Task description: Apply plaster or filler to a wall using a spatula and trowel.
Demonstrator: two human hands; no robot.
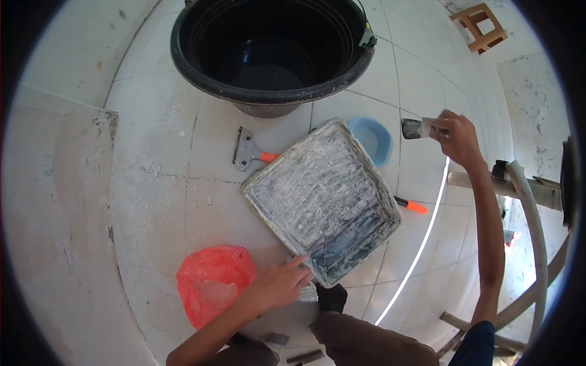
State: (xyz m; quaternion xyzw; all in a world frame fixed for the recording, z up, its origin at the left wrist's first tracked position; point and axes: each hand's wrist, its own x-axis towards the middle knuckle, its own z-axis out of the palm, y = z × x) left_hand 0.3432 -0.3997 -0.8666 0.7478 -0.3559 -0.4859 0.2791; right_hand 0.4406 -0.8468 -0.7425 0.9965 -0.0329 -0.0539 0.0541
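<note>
My right hand [458,134] is closed on a dark-bladed, plaster-smeared scraper [415,128], held out to the right of the blue shallow bowl [375,137]. My left hand [281,283] is at the tray's lower-left edge, fingertips touching it, fingers slightly bent and apart. The square paint tray [323,195] is crusted with whitish-grey residue and streaked dark in its lower corner. A wide metal scraper [249,149] with an orange handle lies partly hidden beside it; another orange-tipped handle [415,207] sticks out on the right. A crumpled red plastic bag [207,287] lies left of my left hand.
A large black bucket [268,91] stands beyond the tray on the tiled floor [152,213]. A white wall panel [61,201] borders the left. A brown slotted block [479,27] lies at the upper right. Pale poles [528,244] and a white cord [415,256] are on the right.
</note>
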